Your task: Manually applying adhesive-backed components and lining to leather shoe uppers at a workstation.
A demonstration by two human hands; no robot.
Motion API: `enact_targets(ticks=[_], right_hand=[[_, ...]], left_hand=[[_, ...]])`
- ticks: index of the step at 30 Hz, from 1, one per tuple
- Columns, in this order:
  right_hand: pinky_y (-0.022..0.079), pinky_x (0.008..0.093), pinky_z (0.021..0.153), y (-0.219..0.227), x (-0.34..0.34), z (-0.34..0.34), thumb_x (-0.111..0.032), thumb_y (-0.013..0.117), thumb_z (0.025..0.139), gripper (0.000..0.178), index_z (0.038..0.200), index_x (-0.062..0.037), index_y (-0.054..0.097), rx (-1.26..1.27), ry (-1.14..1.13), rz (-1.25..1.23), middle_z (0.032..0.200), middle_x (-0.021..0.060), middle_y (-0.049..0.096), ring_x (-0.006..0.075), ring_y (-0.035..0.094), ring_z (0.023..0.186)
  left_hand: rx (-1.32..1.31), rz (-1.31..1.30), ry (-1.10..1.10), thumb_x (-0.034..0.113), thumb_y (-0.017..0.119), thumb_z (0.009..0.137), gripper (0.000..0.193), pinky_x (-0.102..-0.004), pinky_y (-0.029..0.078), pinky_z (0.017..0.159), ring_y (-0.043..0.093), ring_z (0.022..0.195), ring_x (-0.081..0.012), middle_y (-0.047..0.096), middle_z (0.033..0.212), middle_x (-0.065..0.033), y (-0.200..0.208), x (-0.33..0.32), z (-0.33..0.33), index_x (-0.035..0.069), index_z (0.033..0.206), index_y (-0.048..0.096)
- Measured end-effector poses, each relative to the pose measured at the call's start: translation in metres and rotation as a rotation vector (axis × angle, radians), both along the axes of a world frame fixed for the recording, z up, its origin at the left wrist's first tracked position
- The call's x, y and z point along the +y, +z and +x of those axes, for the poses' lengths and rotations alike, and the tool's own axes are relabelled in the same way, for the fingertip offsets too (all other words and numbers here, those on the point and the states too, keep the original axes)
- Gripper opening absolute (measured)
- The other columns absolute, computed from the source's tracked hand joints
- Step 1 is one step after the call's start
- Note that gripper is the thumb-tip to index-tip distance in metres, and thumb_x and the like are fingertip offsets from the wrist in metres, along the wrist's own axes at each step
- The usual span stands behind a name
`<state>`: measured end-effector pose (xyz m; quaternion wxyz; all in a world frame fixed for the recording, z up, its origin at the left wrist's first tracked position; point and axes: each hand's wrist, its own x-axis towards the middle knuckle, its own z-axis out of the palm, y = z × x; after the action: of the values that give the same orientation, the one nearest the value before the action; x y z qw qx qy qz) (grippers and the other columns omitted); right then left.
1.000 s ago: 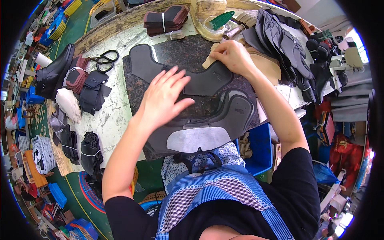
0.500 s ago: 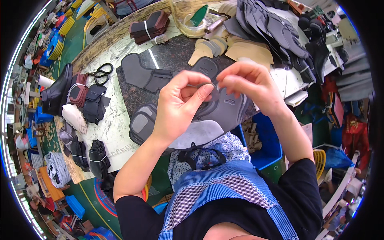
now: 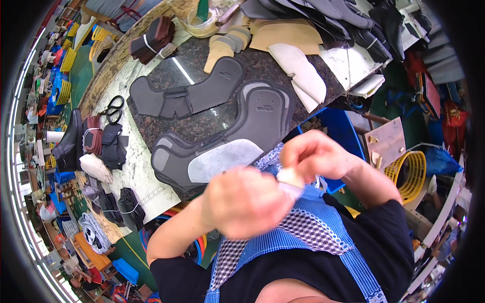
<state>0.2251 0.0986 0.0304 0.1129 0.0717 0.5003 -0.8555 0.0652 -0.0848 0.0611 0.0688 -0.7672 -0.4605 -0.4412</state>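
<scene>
My left hand (image 3: 247,202) is closed and smeared by motion, in front of the blue checked apron (image 3: 273,230). Close beside it, my right hand (image 3: 319,157) has its thumb and fingers pressed together. A small whitish thing (image 3: 290,177) shows between the hands, too blurred to name. Just beyond them lies a stack of dark grey shoe-upper pieces (image 3: 273,118) with a pale grey fuzzy panel (image 3: 222,160) at its near edge. Farther off, a single dark grey curved upper piece (image 3: 209,93) lies flat on the dark stone slab (image 3: 202,76).
Black-handled scissors (image 3: 114,108), a black boot (image 3: 69,141) and tied bundles (image 3: 132,208) line the left. At the back are a glue tub (image 3: 202,29), tan pieces (image 3: 285,36) and grey uppers (image 3: 323,15). A white piece (image 3: 299,73) lies right; a blue bin (image 3: 343,136) stands below.
Both hands have come back from above the grey pieces to the front of the apron. The stack and the single upper piece are now uncovered. The whole view has shifted.
</scene>
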Motion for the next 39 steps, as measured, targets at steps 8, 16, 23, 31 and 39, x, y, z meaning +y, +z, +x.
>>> enact_targets(ticks=[8,16,23,31,39], right_hand=[[0.052,0.0384,0.058,-0.103,0.056,0.129,-0.029,0.072,0.083,0.033,0.081,0.0032,0.071,-0.791,0.138,1.498,0.073,0.0169,0.070,0.0298,0.069,0.064],[0.047,0.0224,0.052,-0.033,0.025,-0.034,-0.024,0.066,0.098,0.028,0.089,0.0029,0.067,-0.235,-0.390,0.378,0.071,0.0048,0.066,0.0086,0.060,0.058],[0.047,0.0264,0.051,-0.036,0.024,-0.054,-0.024,0.068,0.095,0.032,0.078,0.0012,0.064,-0.377,-0.470,0.554,0.061,0.0056,0.062,0.0100,0.059,0.055],[0.048,0.0327,0.063,-0.038,0.080,-0.024,-0.020,0.079,0.082,0.024,0.084,-0.0012,0.064,-0.238,-0.829,1.337,0.076,0.0087,0.059,0.0198,0.057,0.067],[0.050,0.0400,0.075,-0.062,0.091,-0.027,-0.022,0.080,0.080,0.029,0.092,-0.0031,0.061,-0.299,-0.835,1.473,0.085,0.0093,0.060,0.0293,0.062,0.085]], left_hand=[[-1.280,-0.843,0.140,0.005,0.075,0.090,0.011,-0.0230,0.049,0.072,0.061,0.079,-0.0070,0.068,0.085,0.0005,-0.003,0.030,-0.042,0.002,0.099,0.070],[-1.135,-1.004,0.258,0.006,0.076,0.089,0.023,-0.0222,0.055,0.070,0.068,0.078,-0.0094,0.071,0.086,-0.0036,-0.048,0.083,-0.066,0.002,0.109,0.065],[-0.921,-1.028,0.428,0.007,0.078,0.088,0.045,-0.0233,0.055,0.067,0.067,0.072,-0.0108,0.069,0.081,-0.0095,-0.058,0.094,-0.068,0.005,0.118,0.045],[0.145,-0.670,0.593,0.018,0.085,0.074,0.046,-0.0399,0.052,0.094,0.065,0.113,-0.0262,0.067,0.123,-0.0101,-0.037,0.029,-0.177,0.007,0.114,0.065],[0.416,-0.656,0.580,0.022,0.081,0.079,0.050,-0.0402,0.051,0.096,0.063,0.116,-0.0339,0.063,0.134,-0.0123,-0.068,-0.018,-0.219,0.008,0.124,0.066]])
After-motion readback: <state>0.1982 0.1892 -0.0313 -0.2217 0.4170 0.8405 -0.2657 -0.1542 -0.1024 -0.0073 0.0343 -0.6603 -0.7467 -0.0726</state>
